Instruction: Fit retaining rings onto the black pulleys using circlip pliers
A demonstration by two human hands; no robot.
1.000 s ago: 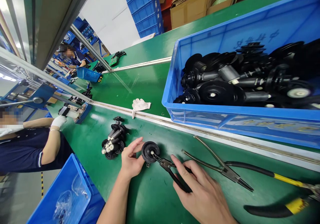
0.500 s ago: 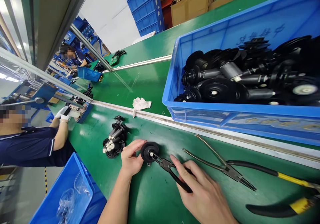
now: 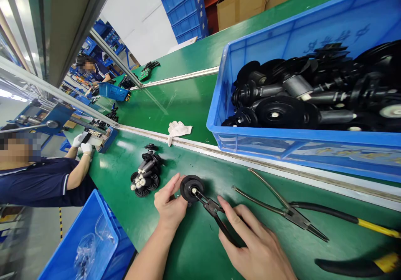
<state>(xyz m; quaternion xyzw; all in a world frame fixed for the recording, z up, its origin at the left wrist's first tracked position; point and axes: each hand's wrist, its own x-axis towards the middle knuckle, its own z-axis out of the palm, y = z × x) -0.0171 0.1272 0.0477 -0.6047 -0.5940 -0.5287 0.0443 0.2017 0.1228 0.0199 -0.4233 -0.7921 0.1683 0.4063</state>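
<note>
Green surface point(image 3: 188, 246): left hand point(image 3: 171, 207) pinches a black wheel point(image 3: 190, 186), right hand point(image 3: 255, 246) grips pliers point(image 3: 211, 207) at its hub. Small pile point(image 3: 145, 173) beside looks finished; blue crate point(image 3: 282, 147) sits full.

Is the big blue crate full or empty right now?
Partly full: the big blue crate holds a pile of black wheel parts, its far wall showing above them.

No writing can be read with any certainty. The blue crate point(image 3: 282, 34) at the upper right of the frame bears a row of darker characters on its inner back wall, too faint and skewed to make out. Its outer front wall, at the right middle of the frame, carries faded yellowish print, blurred beyond reading. No numbers, brands or signs can be read anywhere else.
</note>
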